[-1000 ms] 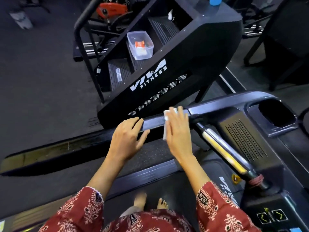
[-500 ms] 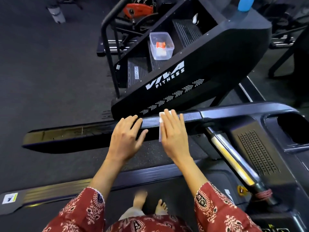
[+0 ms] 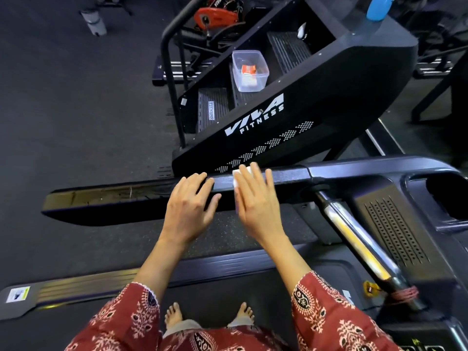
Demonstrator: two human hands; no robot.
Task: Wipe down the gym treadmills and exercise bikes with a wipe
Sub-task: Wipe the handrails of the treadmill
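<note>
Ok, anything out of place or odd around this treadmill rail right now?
Two things. A clear plastic tub holding an orange packet sits on the stair machine, an odd spot for it. And the rail left of the left hand looks streaked and grimy.

Quick tally: two hands, left hand (image 3: pixel 191 206) and right hand (image 3: pixel 258 202), and one white wipe (image 3: pixel 236 178). One treadmill (image 3: pixel 287 174), one stair climber (image 3: pixel 334 97) with three steps showing, one clear tub (image 3: pixel 249 83). Two bare feet (image 3: pixel 173 315), two patterned sleeves (image 3: pixel 131 315), and one red bike (image 3: pixel 215 15) further off.
</note>
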